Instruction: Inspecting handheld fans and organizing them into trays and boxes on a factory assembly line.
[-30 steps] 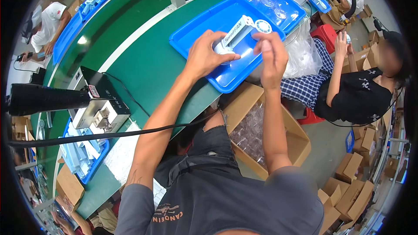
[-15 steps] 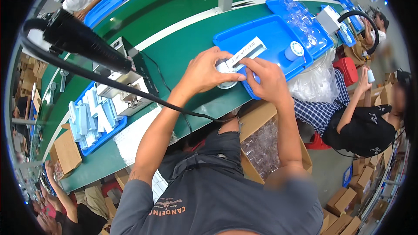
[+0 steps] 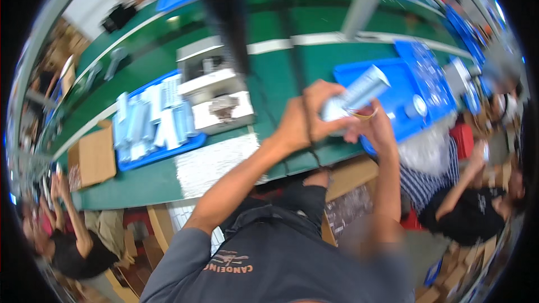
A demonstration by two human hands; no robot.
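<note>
My left hand (image 3: 307, 116) is closed round a light-blue and white handheld fan body (image 3: 364, 91), with its thumb and fingers about the round end. The straight handle points up and to the right, over a blue tray. Just below the handle is my right hand (image 3: 375, 130), its fingers curled in close to the round end. A thin yellowish curved edge shows at those fingers, but motion blur hides what it belongs to. A round white part (image 3: 415, 106) lies in the blue tray (image 3: 393, 126) beyond my right hand.
Left on the green bench (image 3: 151, 182), a blue tray (image 3: 196, 143) holds several light-blue handles beside a white device (image 3: 224, 115). Clear plastic parts (image 3: 429, 81) lie at the far right. A dark cable (image 3: 297, 56) crosses before my left hand. A co-worker (image 3: 466, 207) sits at the right.
The whole view has swung left, so bench and trays sit further right. My hands still hold the fan body together. My right hand has shifted from the handle's side to below it.
</note>
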